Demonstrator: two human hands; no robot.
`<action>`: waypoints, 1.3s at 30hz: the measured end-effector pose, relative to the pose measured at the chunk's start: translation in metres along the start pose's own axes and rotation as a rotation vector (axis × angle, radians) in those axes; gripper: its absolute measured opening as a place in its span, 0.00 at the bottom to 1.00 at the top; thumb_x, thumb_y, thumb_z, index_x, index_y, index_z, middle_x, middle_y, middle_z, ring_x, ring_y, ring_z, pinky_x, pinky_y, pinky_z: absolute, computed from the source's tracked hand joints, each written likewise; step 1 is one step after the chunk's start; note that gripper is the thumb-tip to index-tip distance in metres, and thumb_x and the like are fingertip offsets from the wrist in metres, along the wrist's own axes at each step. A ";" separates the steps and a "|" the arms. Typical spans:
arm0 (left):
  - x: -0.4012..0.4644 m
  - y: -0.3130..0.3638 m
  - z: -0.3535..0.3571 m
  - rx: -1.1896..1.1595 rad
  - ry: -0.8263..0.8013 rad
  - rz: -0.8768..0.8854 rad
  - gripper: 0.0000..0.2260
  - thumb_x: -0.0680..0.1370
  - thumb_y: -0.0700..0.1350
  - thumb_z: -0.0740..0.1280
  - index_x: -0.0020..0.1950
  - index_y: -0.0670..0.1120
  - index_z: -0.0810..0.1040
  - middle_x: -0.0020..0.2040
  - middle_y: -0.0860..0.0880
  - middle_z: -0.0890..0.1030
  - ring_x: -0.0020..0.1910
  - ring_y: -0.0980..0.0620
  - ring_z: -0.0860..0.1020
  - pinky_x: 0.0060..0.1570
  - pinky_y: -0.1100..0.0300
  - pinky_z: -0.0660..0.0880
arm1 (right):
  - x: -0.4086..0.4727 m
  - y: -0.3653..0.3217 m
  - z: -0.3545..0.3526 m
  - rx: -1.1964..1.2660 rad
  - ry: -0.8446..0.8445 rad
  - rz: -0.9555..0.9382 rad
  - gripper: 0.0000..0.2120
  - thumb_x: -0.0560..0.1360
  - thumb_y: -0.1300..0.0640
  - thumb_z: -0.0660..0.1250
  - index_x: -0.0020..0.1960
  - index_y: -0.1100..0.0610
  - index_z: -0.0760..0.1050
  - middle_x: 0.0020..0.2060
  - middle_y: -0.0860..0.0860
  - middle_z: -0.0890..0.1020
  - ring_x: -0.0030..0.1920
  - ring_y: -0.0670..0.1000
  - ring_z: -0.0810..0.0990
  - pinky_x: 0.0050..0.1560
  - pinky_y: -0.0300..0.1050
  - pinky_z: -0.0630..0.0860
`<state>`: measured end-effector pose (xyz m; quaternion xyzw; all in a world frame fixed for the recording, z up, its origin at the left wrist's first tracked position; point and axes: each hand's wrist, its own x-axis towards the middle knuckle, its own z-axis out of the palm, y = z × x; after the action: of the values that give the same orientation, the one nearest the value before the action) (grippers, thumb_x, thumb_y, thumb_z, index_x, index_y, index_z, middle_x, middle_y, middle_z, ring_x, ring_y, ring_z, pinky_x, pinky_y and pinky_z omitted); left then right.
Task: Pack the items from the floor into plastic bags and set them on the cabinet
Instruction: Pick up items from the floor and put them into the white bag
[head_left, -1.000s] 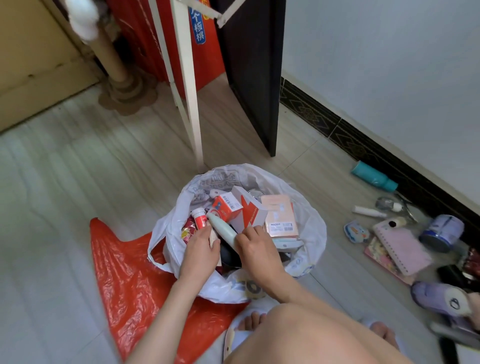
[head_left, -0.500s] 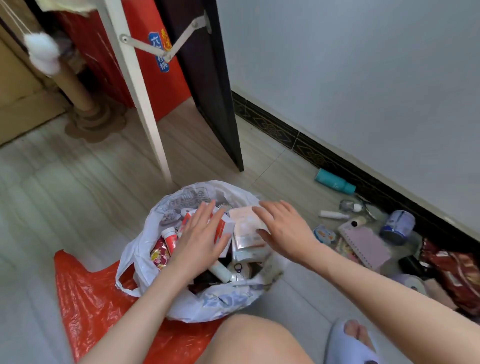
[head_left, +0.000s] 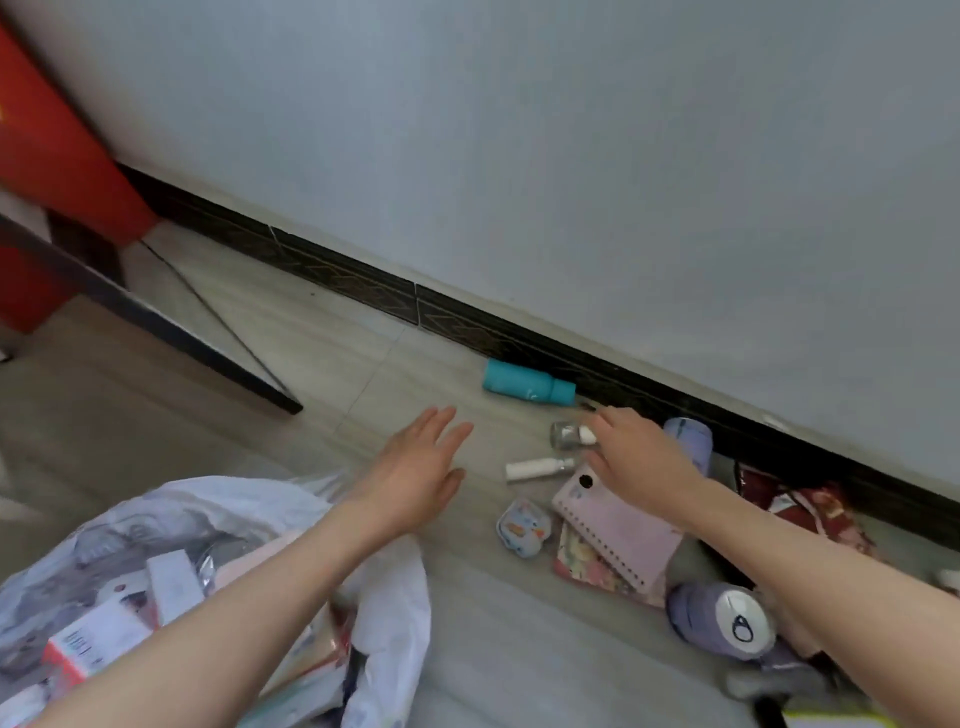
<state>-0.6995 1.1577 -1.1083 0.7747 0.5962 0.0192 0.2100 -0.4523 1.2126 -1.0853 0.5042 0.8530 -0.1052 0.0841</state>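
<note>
A white plastic bag (head_left: 395, 582) with boxes and tubes inside lies open at the lower left. My left hand (head_left: 415, 473) hovers open over bare floor, just past the bag. My right hand (head_left: 631, 449) is stretched out with spread fingers over a small glass bottle (head_left: 566, 434) and a white tube (head_left: 535, 468), holding nothing. A teal bottle (head_left: 527, 388) lies by the skirting. A pink spiral notebook (head_left: 618, 525) and a small patterned pouch (head_left: 521, 527) lie near my right wrist.
A lilac cylinder (head_left: 691, 441) lies behind my right hand, a lilac slipper (head_left: 722, 618) and a red patterned bag (head_left: 800, 512) to the right. A dark cabinet panel (head_left: 156, 317) and red box (head_left: 57, 161) stand at the left. The wall runs along the back.
Both hands have left the white bag and swung right toward the loose items by the wall. The view has turned right, so the bag now sits at the lower left.
</note>
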 end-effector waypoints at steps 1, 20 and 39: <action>0.020 0.000 0.006 0.035 -0.027 0.001 0.25 0.80 0.48 0.57 0.75 0.46 0.54 0.76 0.44 0.52 0.75 0.46 0.50 0.72 0.53 0.53 | 0.007 0.010 0.010 0.014 -0.019 0.020 0.17 0.79 0.54 0.56 0.65 0.59 0.67 0.60 0.56 0.73 0.60 0.56 0.70 0.55 0.46 0.67; 0.143 0.001 0.062 0.099 -0.037 -0.056 0.24 0.75 0.46 0.65 0.68 0.43 0.63 0.59 0.41 0.73 0.55 0.41 0.72 0.54 0.51 0.67 | 0.063 0.034 0.078 -0.013 -0.111 0.114 0.15 0.74 0.62 0.59 0.60 0.58 0.68 0.59 0.55 0.74 0.62 0.55 0.68 0.60 0.50 0.61; -0.108 -0.024 -0.093 -0.344 0.378 -0.440 0.20 0.70 0.48 0.72 0.60 0.44 0.75 0.49 0.44 0.76 0.50 0.46 0.74 0.44 0.60 0.63 | -0.008 -0.129 -0.043 0.572 0.104 0.179 0.12 0.74 0.58 0.64 0.56 0.60 0.76 0.54 0.58 0.79 0.55 0.57 0.75 0.52 0.44 0.67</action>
<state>-0.7784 1.0904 -1.0077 0.5633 0.7656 0.2170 0.2226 -0.5629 1.1569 -1.0292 0.5852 0.7443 -0.3071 -0.0960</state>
